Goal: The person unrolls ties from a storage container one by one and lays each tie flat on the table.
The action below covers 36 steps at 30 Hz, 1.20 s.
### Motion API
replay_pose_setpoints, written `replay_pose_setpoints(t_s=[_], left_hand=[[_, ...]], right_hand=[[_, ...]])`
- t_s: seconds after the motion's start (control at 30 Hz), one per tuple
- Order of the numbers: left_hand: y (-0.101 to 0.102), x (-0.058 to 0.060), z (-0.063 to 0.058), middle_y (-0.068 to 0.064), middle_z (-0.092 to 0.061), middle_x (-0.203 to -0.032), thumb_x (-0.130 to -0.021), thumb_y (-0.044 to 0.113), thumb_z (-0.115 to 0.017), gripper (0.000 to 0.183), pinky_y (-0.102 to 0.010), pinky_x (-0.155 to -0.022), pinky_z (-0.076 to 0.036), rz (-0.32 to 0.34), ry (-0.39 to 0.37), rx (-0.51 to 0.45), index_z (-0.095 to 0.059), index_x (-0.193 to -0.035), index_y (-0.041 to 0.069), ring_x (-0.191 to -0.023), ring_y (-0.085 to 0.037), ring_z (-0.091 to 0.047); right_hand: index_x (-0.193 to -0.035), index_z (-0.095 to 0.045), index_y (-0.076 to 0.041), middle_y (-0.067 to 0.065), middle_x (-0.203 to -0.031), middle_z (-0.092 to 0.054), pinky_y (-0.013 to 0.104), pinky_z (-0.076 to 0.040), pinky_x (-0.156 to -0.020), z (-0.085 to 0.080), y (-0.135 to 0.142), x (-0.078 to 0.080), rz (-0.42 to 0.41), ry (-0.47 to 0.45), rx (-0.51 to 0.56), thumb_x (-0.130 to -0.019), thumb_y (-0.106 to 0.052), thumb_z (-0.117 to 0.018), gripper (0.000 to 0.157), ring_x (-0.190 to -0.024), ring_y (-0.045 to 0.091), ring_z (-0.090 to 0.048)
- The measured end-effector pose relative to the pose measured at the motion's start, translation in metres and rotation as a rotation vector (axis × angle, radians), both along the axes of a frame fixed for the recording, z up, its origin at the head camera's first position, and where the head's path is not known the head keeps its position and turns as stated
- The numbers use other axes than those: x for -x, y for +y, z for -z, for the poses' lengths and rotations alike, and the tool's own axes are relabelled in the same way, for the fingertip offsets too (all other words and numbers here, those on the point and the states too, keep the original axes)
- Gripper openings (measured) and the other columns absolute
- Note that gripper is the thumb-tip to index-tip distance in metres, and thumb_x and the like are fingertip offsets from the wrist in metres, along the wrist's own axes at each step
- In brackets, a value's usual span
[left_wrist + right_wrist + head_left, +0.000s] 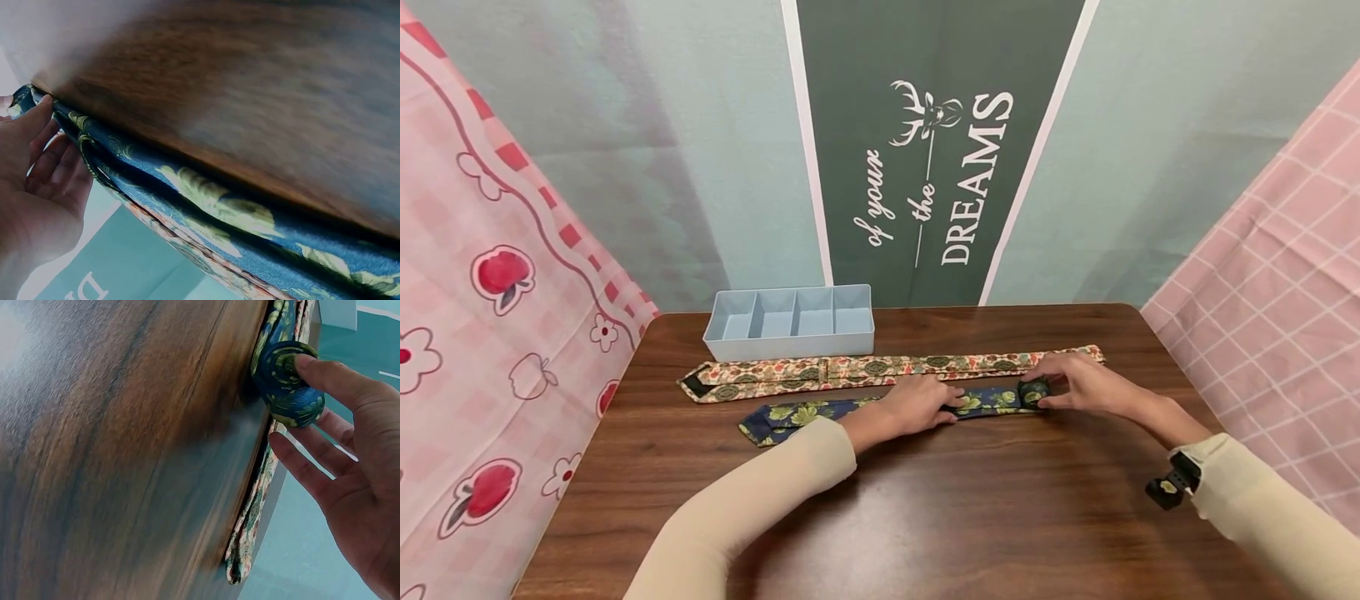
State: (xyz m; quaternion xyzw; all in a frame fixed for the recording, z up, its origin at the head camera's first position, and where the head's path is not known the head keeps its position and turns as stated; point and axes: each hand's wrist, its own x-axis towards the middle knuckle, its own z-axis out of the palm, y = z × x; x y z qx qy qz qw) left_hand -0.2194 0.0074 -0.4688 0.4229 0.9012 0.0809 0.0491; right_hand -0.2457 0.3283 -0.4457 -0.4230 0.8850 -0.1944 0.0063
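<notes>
A navy blue necktie [805, 414] with yellow-green flowers lies lengthwise on the table, its wide pointed end at the left and its right end wound into a roll [1033, 392]. My right hand [1078, 382] holds that roll between thumb and fingers; in the right wrist view the thumb presses on the coiled side [287, 369]. Farther left, my left hand [917, 406] pinches the flat part of the tie across its width, thumb on the near edge. The left wrist view shows the tie's folded layers [212, 200] running away from the thumb.
A second necktie [865, 371], cream with red and green patterning, lies stretched out just behind the blue one. At the back left of the wooden table [887, 517] stands a light blue box [790, 346] with several compartments. Printed curtains [625, 125] hang around the table.
</notes>
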Motion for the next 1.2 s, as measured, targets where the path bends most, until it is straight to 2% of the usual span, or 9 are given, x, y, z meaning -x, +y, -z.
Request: replay_pose_setpoints(t_s=[0.3,0.53,0.7,0.83,1.03,1.2], left_hand=[[-0.01,-0.001,-0.004,0.011,-0.054,-0.14,-0.095,0.037,-0.063,0.038,-0.034,-0.081,-0.056,-0.028,-0.054,-0.005,-0.061,-0.133,0.03,-0.116,-0.016,-0.062],[-0.006,0.0,-0.005,0.01,-0.058,-0.136,-0.094,0.038,-0.064,0.037,-0.036,-0.08,-0.055,-0.025,-0.007,0.014,-0.065,-0.13,0.029,-0.109,-0.016,-0.066],[0.001,0.001,-0.005,0.009,-0.066,-0.126,-0.093,0.042,-0.064,0.039,-0.038,-0.076,-0.056,-0.038,0.028,0.01,-0.066,-0.13,0.028,-0.1,-0.015,-0.069],[0.009,0.002,-0.005,0.008,-0.067,-0.125,-0.094,0.042,-0.064,0.042,-0.038,-0.074,-0.056,-0.03,0.054,-0.004,-0.063,-0.133,0.028,-0.098,-0.016,-0.069],[0.023,0.004,-0.008,0.008,-0.065,-0.128,-0.094,0.041,-0.063,0.043,-0.035,-0.075,-0.056,-0.008,0.07,-0.026,-0.062,-0.135,0.026,-0.096,-0.013,-0.069],[0.036,0.008,-0.007,0.009,-0.061,-0.133,-0.096,0.04,-0.061,0.042,-0.033,-0.075,-0.056,-0.013,0.042,-0.032,-0.06,-0.135,0.027,-0.102,-0.013,-0.068]], right_hand=[[-0.109,-0.074,-0.014,-0.001,-0.103,-0.07,0.028,-0.056,-0.066,0.015,0.012,0.002,-0.026,0.083,0.074,-0.067,-0.009,-0.089,0.046,-0.087,0.011,-0.066],[-0.109,-0.073,-0.013,0.001,-0.104,-0.069,0.027,-0.057,-0.065,0.016,0.014,0.001,-0.038,0.074,0.1,-0.066,-0.007,-0.089,0.046,-0.084,0.012,-0.068],[-0.106,-0.073,-0.019,-0.009,-0.101,-0.068,0.027,-0.055,-0.064,0.011,0.008,0.001,0.016,0.047,0.064,-0.067,-0.025,-0.091,0.043,-0.081,0.004,-0.064],[-0.104,-0.073,-0.02,-0.011,-0.101,-0.068,0.029,-0.054,-0.064,0.008,0.003,0.0,0.073,0.014,0.036,-0.07,-0.038,-0.088,0.041,-0.078,0.001,-0.062],[-0.102,-0.073,-0.02,-0.011,-0.101,-0.068,0.031,-0.056,-0.066,0.006,-0.002,0.001,0.123,-0.017,0.008,-0.073,-0.043,-0.085,0.039,-0.08,0.003,-0.063],[-0.1,-0.073,-0.021,-0.009,-0.1,-0.069,0.031,-0.056,-0.068,0.006,-0.003,0.002,0.137,-0.047,0.013,-0.073,-0.04,-0.085,0.036,-0.082,0.005,-0.066]])
